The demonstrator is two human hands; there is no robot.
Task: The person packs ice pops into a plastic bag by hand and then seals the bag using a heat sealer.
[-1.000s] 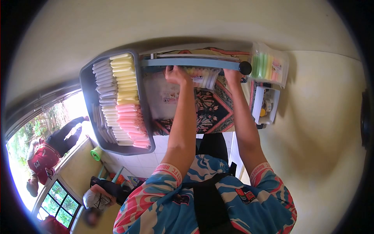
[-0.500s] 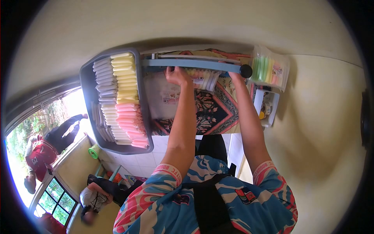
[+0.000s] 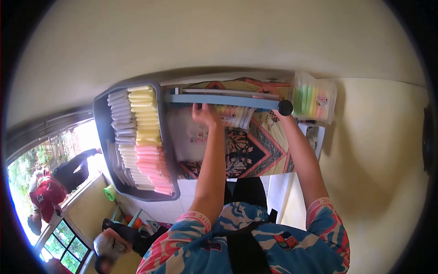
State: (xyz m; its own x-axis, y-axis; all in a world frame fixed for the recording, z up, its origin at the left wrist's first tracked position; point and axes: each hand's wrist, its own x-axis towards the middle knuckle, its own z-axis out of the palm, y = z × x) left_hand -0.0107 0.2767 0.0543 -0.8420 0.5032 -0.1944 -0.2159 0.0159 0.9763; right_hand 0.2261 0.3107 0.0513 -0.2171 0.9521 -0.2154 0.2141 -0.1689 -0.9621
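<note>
A person at a patterned table (image 3: 255,150) works at a heat sealer, whose blue bar (image 3: 223,100) lies across the far edge and ends in a black knob (image 3: 285,108).

The left hand (image 3: 205,114) sits just under the bar, fingers pinched shut on a clear bag (image 3: 235,116) of pastel ice pops, holding the bag's mouth beneath the bar. The right hand (image 3: 279,114) reaches up by the knob; the bar hides most of it, so whether it grips anything cannot be told.

Left of the bar stands a grey tray (image 3: 101,132) still packed with rows of white, yellow and pink pops. Right of the knob rests one finished-looking pack (image 3: 314,98) of green, yellow and pink pops, with a white box (image 3: 319,137) just below it.

Judging by this, one pack appears done, one is being closed, and most of the tray remains loose.

Far left of the tray, other people show by a window (image 3: 45,192).
</note>
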